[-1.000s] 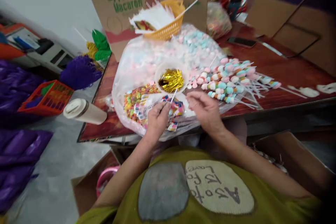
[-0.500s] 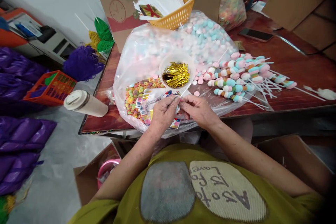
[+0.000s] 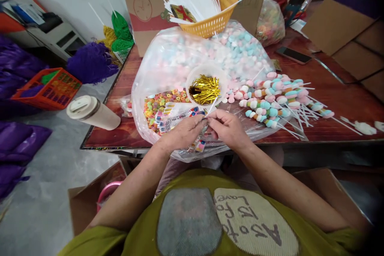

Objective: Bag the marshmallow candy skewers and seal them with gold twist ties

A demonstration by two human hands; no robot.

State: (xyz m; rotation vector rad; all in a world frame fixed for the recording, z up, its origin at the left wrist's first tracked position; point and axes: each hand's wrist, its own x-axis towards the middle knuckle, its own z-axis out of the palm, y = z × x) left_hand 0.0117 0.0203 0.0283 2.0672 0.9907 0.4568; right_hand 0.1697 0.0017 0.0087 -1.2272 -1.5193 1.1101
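My left hand and my right hand meet at the table's front edge, fingertips pinched together around a white stick. The stick pokes up between them at a slant; its lower end is hidden by my fingers. Something small and shiny shows below the fingertips, too covered to name. Just beyond, a round plastic tub holds gold twist ties. Printed clear wrappers lie beside my left hand, over ring-shaped gummies. To the right of my right hand are piled marshmallow skewers.
A large clear bag of pastel marshmallows fills the middle. Behind it are a yellow basket of white sticks and a Macaron carton. A lidded cup stands left; a phone lies back right.
The view has shifted slightly, so the table things sit a little differently in frame. My hands stay together on the stick, with the left hand turned flatter over it.
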